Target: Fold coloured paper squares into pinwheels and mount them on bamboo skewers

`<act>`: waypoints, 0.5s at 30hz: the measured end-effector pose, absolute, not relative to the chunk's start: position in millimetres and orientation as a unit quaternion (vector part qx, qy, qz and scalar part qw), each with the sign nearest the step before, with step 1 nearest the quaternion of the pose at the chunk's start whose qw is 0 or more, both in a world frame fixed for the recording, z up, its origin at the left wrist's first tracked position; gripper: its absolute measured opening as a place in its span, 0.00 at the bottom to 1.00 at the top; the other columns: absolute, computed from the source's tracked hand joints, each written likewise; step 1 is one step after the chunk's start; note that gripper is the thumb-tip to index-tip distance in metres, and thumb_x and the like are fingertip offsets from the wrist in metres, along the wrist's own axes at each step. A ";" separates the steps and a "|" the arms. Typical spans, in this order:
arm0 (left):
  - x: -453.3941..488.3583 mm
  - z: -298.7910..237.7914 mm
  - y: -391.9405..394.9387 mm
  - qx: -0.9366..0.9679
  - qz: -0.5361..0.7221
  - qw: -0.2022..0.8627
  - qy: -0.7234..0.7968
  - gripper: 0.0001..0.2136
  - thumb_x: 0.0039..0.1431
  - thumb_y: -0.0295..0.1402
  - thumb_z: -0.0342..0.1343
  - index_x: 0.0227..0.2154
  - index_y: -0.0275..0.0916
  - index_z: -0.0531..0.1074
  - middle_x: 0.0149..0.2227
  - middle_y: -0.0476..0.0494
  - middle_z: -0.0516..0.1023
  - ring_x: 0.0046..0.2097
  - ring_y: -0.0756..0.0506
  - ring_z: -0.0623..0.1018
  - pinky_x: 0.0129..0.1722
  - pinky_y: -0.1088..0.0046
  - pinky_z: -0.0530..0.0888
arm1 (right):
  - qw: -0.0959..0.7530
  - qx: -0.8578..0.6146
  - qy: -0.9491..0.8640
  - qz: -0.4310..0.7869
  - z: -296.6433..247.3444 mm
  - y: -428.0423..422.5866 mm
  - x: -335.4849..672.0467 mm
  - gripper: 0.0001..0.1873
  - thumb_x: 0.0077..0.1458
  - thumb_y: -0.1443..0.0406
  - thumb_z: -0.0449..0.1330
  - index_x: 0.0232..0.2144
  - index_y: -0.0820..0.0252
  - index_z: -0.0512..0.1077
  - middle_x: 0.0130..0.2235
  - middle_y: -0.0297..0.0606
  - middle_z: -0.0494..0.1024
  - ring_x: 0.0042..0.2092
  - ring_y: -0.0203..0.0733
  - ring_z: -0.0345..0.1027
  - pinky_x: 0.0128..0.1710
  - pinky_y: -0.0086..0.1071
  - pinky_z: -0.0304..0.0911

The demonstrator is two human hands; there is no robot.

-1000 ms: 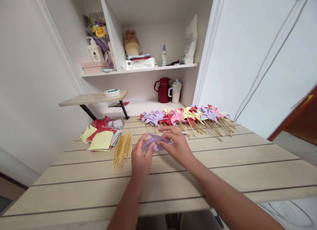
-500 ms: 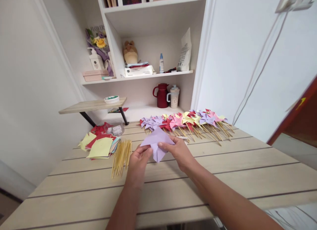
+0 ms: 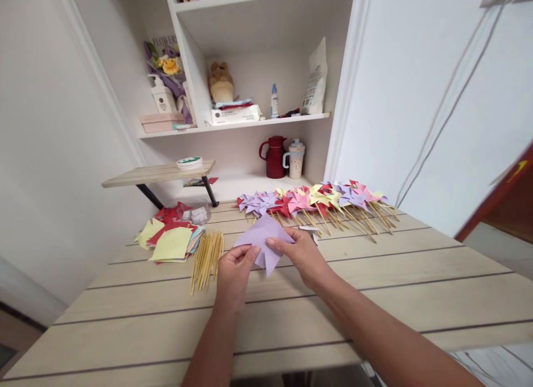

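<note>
Between my hands, above the wooden table (image 3: 166, 326), is a purple sheet of paper (image 3: 265, 231) with slit, pointed corners. My left hand (image 3: 235, 267) pinches its left side between thumb and fingers. On the right edge, my right hand (image 3: 302, 252) grips the same sheet, thumb on top. A bundle of thin wooden sticks (image 3: 207, 259) lies just left of my left hand. Beyond the sheet, finished paper pinwheels (image 3: 297, 201) in purple, red, pink and yellow lie in a row with their sticks toward me.
Coloured paper sheets (image 3: 171, 245) are stacked at the left, by a clear plastic container (image 3: 195, 215). Behind them stands a small raised shelf (image 3: 145, 176) on black legs. A red jug (image 3: 275, 158) and a lidded cup (image 3: 295, 160) stand at the back. A cable hangs on the right wall.
My left thumb has moved slightly further onto the purple paper, and its lower flap has shifted. Both hands keep hold of it. The view has tilted slightly downward.
</note>
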State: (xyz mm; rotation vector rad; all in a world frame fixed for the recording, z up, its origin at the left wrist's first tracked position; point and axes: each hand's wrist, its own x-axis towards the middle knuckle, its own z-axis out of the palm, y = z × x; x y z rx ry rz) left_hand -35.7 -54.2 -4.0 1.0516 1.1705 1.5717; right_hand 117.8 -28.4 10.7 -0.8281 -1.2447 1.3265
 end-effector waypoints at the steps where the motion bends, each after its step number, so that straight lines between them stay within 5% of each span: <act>1: -35.9 -3.8 -54.3 0.429 0.631 0.440 0.473 0.12 0.42 0.40 0.70 0.26 0.37 0.81 0.28 0.44 0.81 0.30 0.46 0.77 0.36 0.70 0.73 | 0.541 -0.349 -0.525 0.557 10.3 -28.1 117.8 0.17 0.43 0.56 0.72 0.29 0.64 0.77 0.27 0.34 0.76 0.28 0.36 0.64 0.30 0.31 0.57; 15: -36.0 -4.6 -55.4 0.481 0.627 0.381 0.480 0.12 0.50 0.42 0.65 0.24 0.38 0.80 0.28 0.47 0.77 0.33 0.47 0.73 0.36 0.72 0.69 | 0.544 -0.355 -0.544 0.532 10.6 -27.5 117.9 0.16 0.44 0.56 0.71 0.27 0.63 0.76 0.26 0.32 0.72 0.29 0.36 0.60 0.30 0.30 0.54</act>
